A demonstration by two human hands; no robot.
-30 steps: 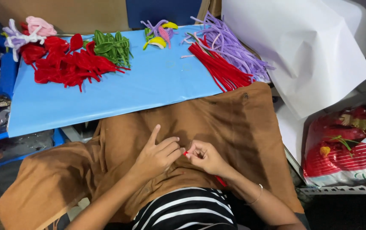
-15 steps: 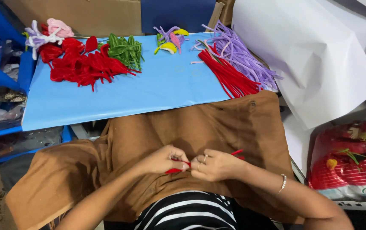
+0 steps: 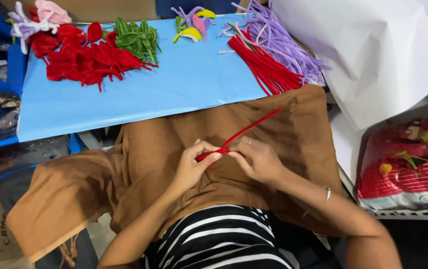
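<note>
Head view. Compared with the frame half a second earlier, the red pipe cleaner (image 3: 239, 135) is now seen drawn out to a long free length, where only short ends showed between the fingers before. The hands are held over the brown cloth (image 3: 174, 144) on the lap, as before.

The left hand (image 3: 191, 167) is closed, thumb and forefinger pinched on the lower end of the pipe cleaner. The right hand (image 3: 256, 158) is closed on the same stem just beside it, fingertips nearly touching those of the left hand.

Open room is found on the bare middle of the blue worktop (image 3: 184, 87), between the pile of red petals (image 3: 82, 60) and the bundle of red stems (image 3: 266, 67). The white paper (image 3: 373, 55) bounds the right side.

The long axis of the pipe cleaner runs diagonally, with the free end pointing up and to the right towards the worktop edge.
</note>
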